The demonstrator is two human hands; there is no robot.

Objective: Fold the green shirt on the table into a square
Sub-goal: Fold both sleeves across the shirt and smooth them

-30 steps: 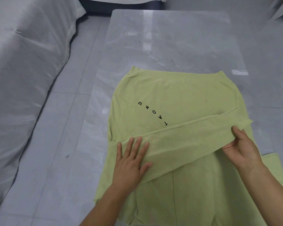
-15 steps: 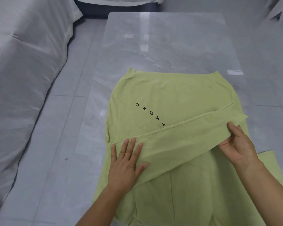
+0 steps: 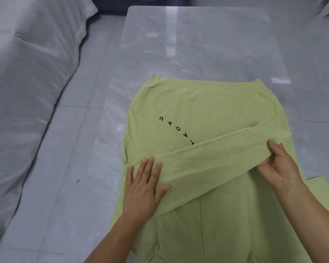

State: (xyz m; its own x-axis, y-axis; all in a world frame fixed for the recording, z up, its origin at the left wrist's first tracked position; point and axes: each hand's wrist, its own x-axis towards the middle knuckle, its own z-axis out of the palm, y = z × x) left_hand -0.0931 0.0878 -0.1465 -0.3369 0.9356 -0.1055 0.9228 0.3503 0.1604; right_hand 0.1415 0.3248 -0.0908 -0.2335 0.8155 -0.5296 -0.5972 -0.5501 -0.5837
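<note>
The light green shirt [image 3: 207,103] lies spread on the glossy grey table [image 3: 198,44], with black letters running diagonally across its chest. One long sleeve [image 3: 213,160] is folded across the body from lower left to upper right. My left hand [image 3: 142,188] presses flat, fingers spread, on the sleeve's left end near the shoulder fold. My right hand [image 3: 279,168] pinches the sleeve's cuff end at the shirt's right edge, thumb under and fingers over the cloth. The shirt's lower part runs out of view at the bottom.
A sofa or bed under a white cover [image 3: 27,82] fills the left side, apart from the table. Grey tiled floor [image 3: 68,149] lies between them. The table's far half [image 3: 198,35] shows only light reflections.
The sleeve end in my right hand has lowered slightly toward the shirt. My left hand stays pressed in place. The view has shifted a little.
</note>
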